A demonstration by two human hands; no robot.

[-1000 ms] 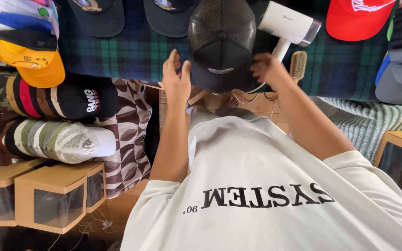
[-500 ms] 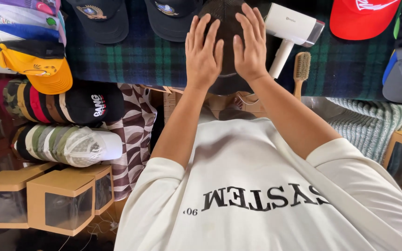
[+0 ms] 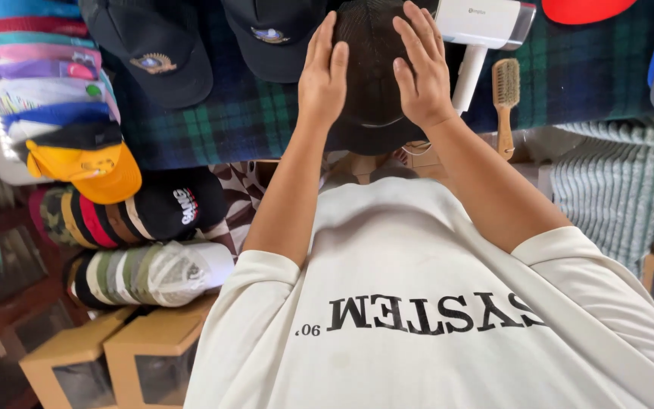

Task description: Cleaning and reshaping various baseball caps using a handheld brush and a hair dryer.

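Both hands (image 3: 372,76) flat on black cap (image 3: 369,121)

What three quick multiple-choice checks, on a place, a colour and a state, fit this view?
1. The wooden brush lies: A in a hand; B just right of the white device; C on a box.
2. The cloth is: A red; B white; C dark green-blue plaid.
3. The left hand and right hand are: A flat on the black cap; B fisted; C off it.
Key: B, brush beside the device's handle; C, plaid shows; A, open palms rest on it.
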